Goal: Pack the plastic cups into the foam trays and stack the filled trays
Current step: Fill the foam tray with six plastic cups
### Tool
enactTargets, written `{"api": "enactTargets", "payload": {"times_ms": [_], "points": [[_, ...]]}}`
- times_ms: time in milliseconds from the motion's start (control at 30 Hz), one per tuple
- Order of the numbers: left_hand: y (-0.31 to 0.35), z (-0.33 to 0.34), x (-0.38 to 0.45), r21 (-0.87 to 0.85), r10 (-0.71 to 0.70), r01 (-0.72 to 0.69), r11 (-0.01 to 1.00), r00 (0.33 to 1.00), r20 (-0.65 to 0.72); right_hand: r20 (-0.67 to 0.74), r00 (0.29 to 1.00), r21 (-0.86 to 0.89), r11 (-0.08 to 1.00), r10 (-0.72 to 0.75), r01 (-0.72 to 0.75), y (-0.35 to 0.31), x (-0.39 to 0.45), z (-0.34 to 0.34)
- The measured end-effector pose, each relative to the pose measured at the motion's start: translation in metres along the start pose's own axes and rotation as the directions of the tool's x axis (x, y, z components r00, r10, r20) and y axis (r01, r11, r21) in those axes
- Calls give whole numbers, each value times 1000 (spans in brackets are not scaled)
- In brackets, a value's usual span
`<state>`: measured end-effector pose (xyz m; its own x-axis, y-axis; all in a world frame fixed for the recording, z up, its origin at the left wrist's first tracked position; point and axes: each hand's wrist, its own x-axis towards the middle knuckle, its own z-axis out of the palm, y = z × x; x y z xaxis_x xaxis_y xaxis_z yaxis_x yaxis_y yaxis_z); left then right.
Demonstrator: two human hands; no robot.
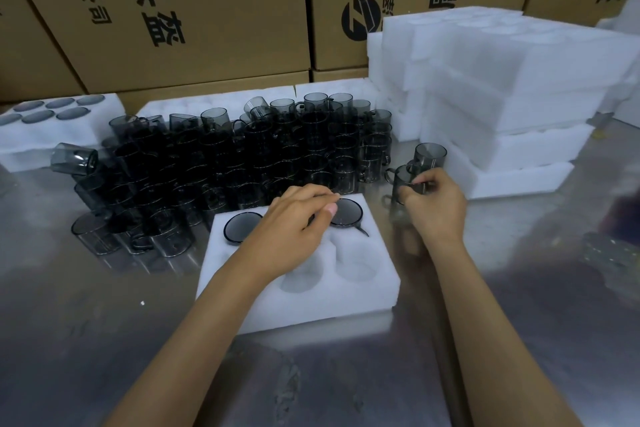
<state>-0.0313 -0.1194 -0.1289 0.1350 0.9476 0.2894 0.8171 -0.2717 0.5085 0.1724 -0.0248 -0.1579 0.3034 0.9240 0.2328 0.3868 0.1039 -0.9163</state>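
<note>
A white foam tray [349,298] lies in front of me on the steel table. Two smoky grey plastic cups sit in its far pockets, one at the left [239,226] and one at the right [348,213]; the two near pockets hold nothing. My left hand [294,229] rests over the tray's far middle, fingertips touching the rim of the right cup. My right hand [434,208] grips a loose grey cup [401,180] just right of the tray. Another cup [430,153] stands behind it.
A big pile of stacked grey cups [242,156] fills the table behind the tray. A filled foam tray [52,128] sits at the far left. A tall stack of foam trays [502,97] stands at the right. Cardboard boxes [166,10] form the back wall.
</note>
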Motion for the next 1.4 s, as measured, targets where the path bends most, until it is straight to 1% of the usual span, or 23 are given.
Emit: {"api": "enactTargets", "payload": {"times_ms": [67,133,233,300,367,433,500,600,700,767,800,833,867,933,1000,1067,1100,1167,1300,1333,1400], "points": [[0,-1,0,-120,-26,17,993,997,-69,-21,999,90,996,-25,27,-11,-2,0],[0,-4,-1,-203,-28,-11,979,982,-189,-34,995,208,973,-93,98,-26,-8,1],[0,-9,-2,-218,-9,-75,973,934,-358,4,974,373,905,-224,207,-48,-26,7],[0,-11,-3,-239,-18,-91,967,909,-416,58,934,427,854,-353,297,-61,-41,11],[-1,-13,-3,-263,-29,-97,960,898,-438,99,864,429,805,-493,410,-69,-52,14],[-1,-16,-3,-281,-35,-105,954,892,-451,147,793,386,773,-591,504,-74,-59,16],[0,-18,-3,-285,-39,-112,952,879,-475,202,746,355,758,-634,547,-76,-63,17],[1,-21,-4,-290,-49,-111,950,869,-493,257,721,332,759,-644,559,-77,-65,17],[4,-24,-7,-332,-67,-90,939,899,-433,323,735,347,797,-596,495,-78,-63,13],[7,-25,-10,-405,-94,-54,913,937,-337,379,767,352,847,-518,398,-78,-57,6],[9,-26,-11,-454,-104,-32,890,957,-271,426,770,334,873,-475,355,-77,-52,1],[10,-27,-11,-498,-103,-10,867,975,-199,491,753,315,895,-438,315,-76,-46,-5],[11,-29,-12,-523,-93,12,852,987,-129,565,720,308,912,-404,270,-75,-41,-11],[10,-33,-13,-509,-59,54,859,998,7,688,637,296,936,-346,189,-70,-34,-22],[9,-36,-15,-443,-29,83,893,991,128,762,571,244,952,-306,185,-66,-31,-28],[10,-38,-17,-406,-27,111,907,978,206,804,518,212,955,-291,208,-62,-31,-29],[11,-38,-18,-404,-32,121,907,975,221,814,501,208,953,-295,222,-61,-32,-30],[14,-38,-19,-397,-36,118,910,978,207,828,476,201,949,-297,243,-59,-31,-30],[18,-40,-22,-362,-32,108,926,977,209,856,424,228,952,-295,203,-59,-28,-34],[18,-41,-22,-353,-23,100,930,976,216,854,428,242,954,-295,176,-59,-28,-35],[19,-42,-23,-338,-16,94,936,974,225,832,472,262,957,-290,127,-60,-29,-35]]}}
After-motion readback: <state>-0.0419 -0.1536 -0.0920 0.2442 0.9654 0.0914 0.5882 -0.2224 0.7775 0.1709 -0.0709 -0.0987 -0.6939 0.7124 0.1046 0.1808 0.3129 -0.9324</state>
